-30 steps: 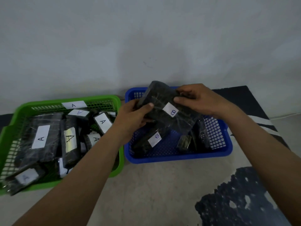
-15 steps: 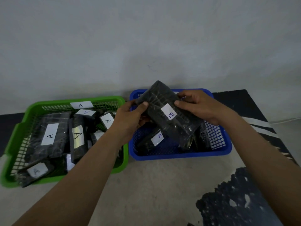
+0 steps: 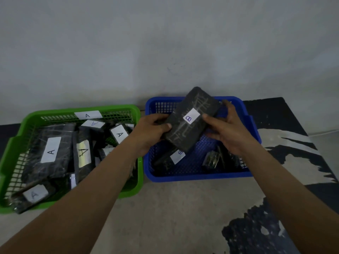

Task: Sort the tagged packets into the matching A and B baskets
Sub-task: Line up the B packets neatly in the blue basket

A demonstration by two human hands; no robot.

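Judging from how the baskets are filled, the sorting is taken to be well advanced. A dark packet bearing a white B tag is held tilted in the air over the far half of the blue basket and is not yet set down. It is clamped from both sides. The left hand is closed on its left edge, with the thumb laid on the upper face. The right hand is closed on its right edge, with the thumb just beside the tag. The hands are kept apart by the packet between them.

A few packets are already lodged in the blue basket, at the right. A lower packet shows a white tag whose letter is partly hidden, and a smaller packet lies toward the near right. The green basket, just beside it at the left, carries an A label on its far rim and is crowded with packets tagged A. Every readable tag is matched to its basket. What remains is judged to be the lowering and release of the dark packet. Whether further unsorted packets are left cannot be told, as no supply is shown.
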